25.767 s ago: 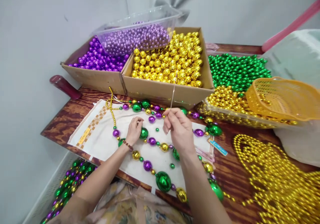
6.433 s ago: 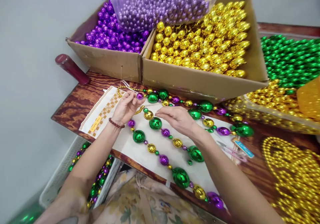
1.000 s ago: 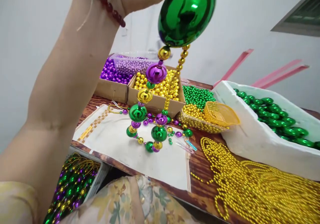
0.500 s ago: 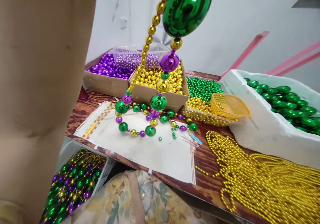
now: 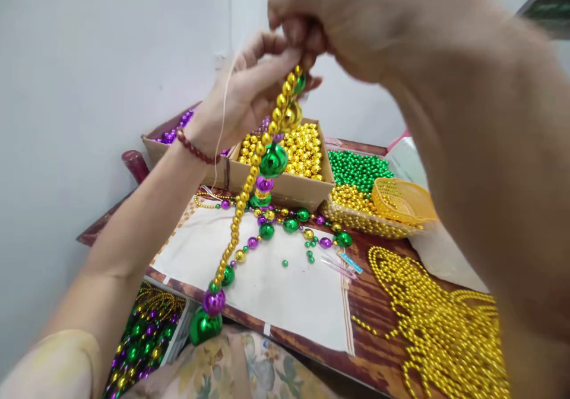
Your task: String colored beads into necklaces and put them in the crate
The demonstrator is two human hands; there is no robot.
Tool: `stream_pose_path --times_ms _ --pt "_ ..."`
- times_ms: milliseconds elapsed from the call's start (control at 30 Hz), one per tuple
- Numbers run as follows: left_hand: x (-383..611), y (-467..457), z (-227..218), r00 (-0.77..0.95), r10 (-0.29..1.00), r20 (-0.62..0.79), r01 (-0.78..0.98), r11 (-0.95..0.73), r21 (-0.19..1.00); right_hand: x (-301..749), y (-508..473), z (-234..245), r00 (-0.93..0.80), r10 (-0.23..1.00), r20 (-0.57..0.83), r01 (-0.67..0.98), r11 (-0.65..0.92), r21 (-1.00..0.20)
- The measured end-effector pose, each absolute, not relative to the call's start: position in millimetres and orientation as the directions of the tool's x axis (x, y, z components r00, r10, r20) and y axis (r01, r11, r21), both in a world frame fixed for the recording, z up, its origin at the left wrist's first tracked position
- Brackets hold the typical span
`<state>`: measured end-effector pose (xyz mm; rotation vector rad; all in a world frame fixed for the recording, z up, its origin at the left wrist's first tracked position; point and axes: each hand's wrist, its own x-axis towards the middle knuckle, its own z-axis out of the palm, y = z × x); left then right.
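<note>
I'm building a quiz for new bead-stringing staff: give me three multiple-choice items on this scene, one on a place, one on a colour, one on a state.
1. Where is the orange basket?
A. right of the box of gold beads
B. on the white cloth
C. on the floor

2. What colour are the strands piled at right on the table?
A. purple
B. gold
C. green

3. How is the bead strand held?
A. lying flat
B. hanging from raised hands
C. coiled in a box

Answers: 1 A, it sits on the bead tray to the right. 2 B, all shine gold. 3 B, the left hand and right hand pinch its top and it dangles.
</note>
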<state>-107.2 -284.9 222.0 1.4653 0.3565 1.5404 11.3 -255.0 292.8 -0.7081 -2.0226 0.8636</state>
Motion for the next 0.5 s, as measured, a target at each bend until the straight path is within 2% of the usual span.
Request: stream_pose_path --times_ms 67,100,167,267,400,500 --pt "-105 -280 209 0.167 0.801 0.575 -0.414 -0.472 0.778 15 -259 289 -0.553 0.627 0.548 0.166 0.728 -0.666" --pt "-103 -277 203 0.173 0.804 0.569 -0.396 -0.472 0.787 17 -258 284 -0.583 0.595 0.553 0.143 0.745 -0.651" --pt "-102 -270 193 0.182 0.781 0.597 -0.359 -0.512 0.780 24 -253 272 -0.626 0.599 0.500 0.097 0.695 -0.712" --pt "-101 -259 182 0.220 0.741 0.635 -0.282 -0.575 0.768 35 -239 252 -0.600 0.656 0.459 0.097 0.629 -0.772" --pt "-97 -250 169 0.256 0.826 0.503 -0.162 -0.476 0.864 48 -222 224 -0.535 0.743 0.403 0.052 0.505 -0.862" --pt "-92 -249 153 0.264 0.876 0.404 -0.144 -0.378 0.915 58 -213 199 -0.522 0.783 0.338 0.016 0.406 -0.914"
